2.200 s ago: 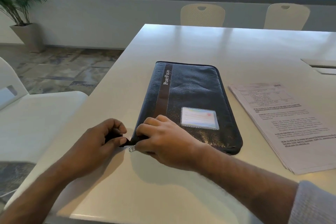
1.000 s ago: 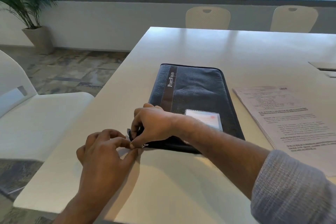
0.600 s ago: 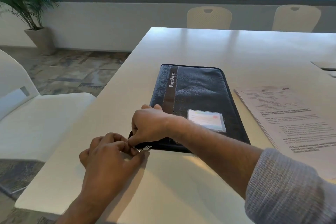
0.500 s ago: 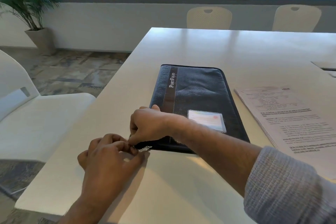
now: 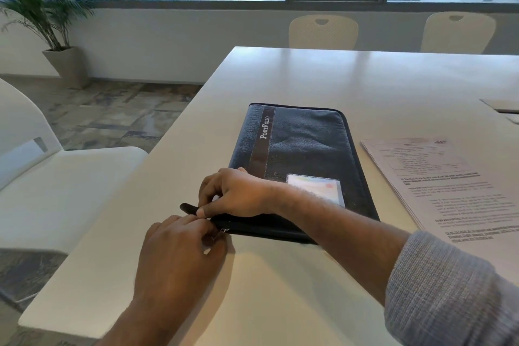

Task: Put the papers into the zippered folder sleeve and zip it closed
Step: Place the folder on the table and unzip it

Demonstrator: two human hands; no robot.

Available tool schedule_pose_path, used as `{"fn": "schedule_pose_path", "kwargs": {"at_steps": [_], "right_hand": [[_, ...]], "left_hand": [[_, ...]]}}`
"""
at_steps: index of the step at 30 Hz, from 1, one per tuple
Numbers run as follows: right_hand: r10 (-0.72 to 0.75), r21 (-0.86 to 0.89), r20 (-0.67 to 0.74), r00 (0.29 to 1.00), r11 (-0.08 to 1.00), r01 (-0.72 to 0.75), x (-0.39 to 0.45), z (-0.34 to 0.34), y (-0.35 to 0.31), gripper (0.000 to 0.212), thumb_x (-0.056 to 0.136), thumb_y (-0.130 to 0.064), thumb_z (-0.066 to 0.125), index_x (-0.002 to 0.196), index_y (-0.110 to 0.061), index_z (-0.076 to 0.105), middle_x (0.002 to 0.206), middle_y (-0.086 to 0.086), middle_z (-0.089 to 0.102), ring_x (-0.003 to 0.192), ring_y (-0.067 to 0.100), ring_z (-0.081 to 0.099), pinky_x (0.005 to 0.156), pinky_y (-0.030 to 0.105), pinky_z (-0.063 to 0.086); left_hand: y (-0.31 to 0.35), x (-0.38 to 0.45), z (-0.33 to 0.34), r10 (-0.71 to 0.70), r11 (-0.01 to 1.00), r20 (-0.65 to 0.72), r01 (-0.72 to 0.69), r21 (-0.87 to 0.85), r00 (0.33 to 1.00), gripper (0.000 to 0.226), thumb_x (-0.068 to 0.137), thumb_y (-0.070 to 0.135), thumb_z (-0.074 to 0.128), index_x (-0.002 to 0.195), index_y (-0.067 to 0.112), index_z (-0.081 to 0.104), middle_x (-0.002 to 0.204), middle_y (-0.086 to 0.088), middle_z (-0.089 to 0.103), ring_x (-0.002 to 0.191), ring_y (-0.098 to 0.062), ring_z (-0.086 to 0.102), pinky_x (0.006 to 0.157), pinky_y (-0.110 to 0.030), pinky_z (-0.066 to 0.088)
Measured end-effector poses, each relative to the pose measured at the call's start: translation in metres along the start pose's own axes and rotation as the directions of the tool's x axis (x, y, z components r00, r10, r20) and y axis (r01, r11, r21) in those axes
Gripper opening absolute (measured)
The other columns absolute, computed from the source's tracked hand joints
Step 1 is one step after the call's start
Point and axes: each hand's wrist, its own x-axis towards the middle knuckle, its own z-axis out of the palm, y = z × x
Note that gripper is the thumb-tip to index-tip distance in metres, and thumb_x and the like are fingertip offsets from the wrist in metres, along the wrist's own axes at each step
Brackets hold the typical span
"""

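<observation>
We see the dark folder flat on the white table, papers just right of it; our right hand pinches its near-left corner, left hand pinches the zipper pull

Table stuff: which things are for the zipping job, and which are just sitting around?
For the job: folder, zipper pull, papers, left hand, right hand.
Just around: white chair, potted plant, two far chairs.
</observation>
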Motion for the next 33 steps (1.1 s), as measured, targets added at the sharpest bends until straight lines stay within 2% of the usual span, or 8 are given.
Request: {"fn": "schedule_pose_path", "kwargs": {"at_steps": [3,7,12,20,24,28,31,33], "right_hand": [[-0.002,-0.036,-0.009,1.000,0.999,0.002,-0.001,0.000,0.000,0.020,0.087,-0.034,0.067,0.068,-0.034,0.063,0.100,-0.009,0.069,0.103,0.016,0.053,0.110,0.040,0.025],[-0.042,-0.089,-0.014,0.999,0.995,0.041,-0.002,0.002,0.001,0.021,0.091,-0.035,0.061,0.070,-0.033,0.062,0.101,-0.012,0.068,0.110,0.011,0.044,0.110,0.041,0.021],[-0.124,-0.195,0.003,0.992,0.973,0.122,-0.003,0.004,0.003,0.026,0.096,-0.037,0.056,0.072,-0.028,0.061,0.081,-0.016,0.055,0.104,0.011,0.036,0.103,0.045,0.024],[-0.140,-0.161,-0.017,0.990,0.978,0.136,-0.001,0.002,0.006,0.029,0.096,-0.033,0.057,0.067,-0.028,0.058,0.080,-0.016,0.058,0.099,0.006,0.033,0.104,0.046,0.023],[-0.146,-0.139,-0.023,0.989,0.980,0.141,-0.002,0.002,0.009,0.029,0.095,-0.032,0.057,0.067,-0.026,0.061,0.082,-0.015,0.060,0.100,0.006,0.035,0.104,0.044,0.023],[-0.147,-0.128,-0.035,0.988,0.982,0.142,-0.003,0.003,0.010,0.026,0.095,-0.032,0.058,0.072,-0.023,0.066,0.083,-0.016,0.059,0.105,0.011,0.039,0.105,0.043,0.024],[-0.146,-0.061,-0.086,0.985,0.988,0.141,-0.007,-0.001,0.013,0.021,0.094,-0.028,0.061,0.086,-0.015,0.074,0.089,-0.013,0.064,0.103,0.012,0.047,0.103,0.039,0.033],[-0.140,0.005,-0.151,0.979,0.990,0.143,-0.013,-0.008,0.015,0.018,0.093,-0.021,0.062,0.096,-0.010,0.076,0.097,-0.004,0.069,0.098,0.012,0.057,0.096,0.032,0.044]], "left_hand": [[0.001,0.003,-0.005,0.048,0.999,0.023,-0.048,0.020,0.999,0.009,0.073,0.023,0.070,0.064,0.024,0.067,0.058,0.007,0.062,0.055,-0.021,0.054,0.056,-0.030,0.032],[-0.001,0.006,-0.006,-0.080,0.990,0.056,0.086,-0.113,0.995,0.021,0.071,0.021,0.077,0.060,0.029,0.061,0.051,0.009,0.053,0.051,-0.008,0.050,0.047,-0.022,0.029],[-0.011,0.008,-0.010,-0.190,0.941,0.121,0.216,-0.259,0.974,0.025,0.071,0.035,0.082,0.052,0.032,0.066,0.058,0.025,0.064,0.060,-0.003,0.060,0.049,-0.026,0.039],[-0.029,0.007,-0.018,-0.263,0.942,0.063,0.271,-0.198,0.963,0.030,0.068,0.031,0.084,0.047,0.032,0.063,0.053,0.019,0.063,0.051,-0.003,0.058,0.048,-0.024,0.037],[-0.034,0.010,-0.021,-0.263,0.943,0.071,0.272,-0.190,0.962,0.028,0.066,0.032,0.084,0.048,0.033,0.063,0.060,0.030,0.063,0.051,-0.002,0.058,0.048,-0.024,0.038],[-0.035,0.015,-0.020,-0.248,0.951,0.086,0.259,-0.168,0.965,0.028,0.068,0.035,0.085,0.051,0.034,0.063,0.058,0.029,0.062,0.053,-0.001,0.058,0.049,-0.023,0.036],[-0.035,0.018,-0.022,-0.214,0.964,0.110,0.228,-0.139,0.971,0.022,0.068,0.039,0.084,0.058,0.036,0.064,0.061,0.027,0.063,0.057,0.000,0.058,0.050,-0.023,0.037],[-0.031,0.021,-0.026,-0.153,0.979,0.104,0.165,-0.119,0.983,0.025,0.064,0.043,0.084,0.074,0.039,0.062,0.071,0.023,0.063,0.065,0.000,0.058,0.053,-0.024,0.040]]}}
